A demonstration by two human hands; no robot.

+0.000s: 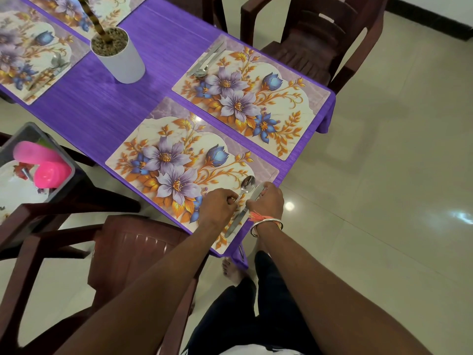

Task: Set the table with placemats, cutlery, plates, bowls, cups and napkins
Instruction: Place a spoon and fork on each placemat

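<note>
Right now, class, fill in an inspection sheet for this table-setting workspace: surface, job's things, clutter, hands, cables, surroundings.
Surface: table under a purple cloth, floral placemats laid.
Job's things: spoon and knife at the near placemat's right end; cutlery on the far placemat; pink cups and a plate in a grey tub beside the table.
Clutter: white plant pot mid-table.
Hands: left hand pinches the spoon handle; right hand holds the knife.
Cables: nothing seen.
Surroundings: brown chairs, glossy tiled floor.
</note>
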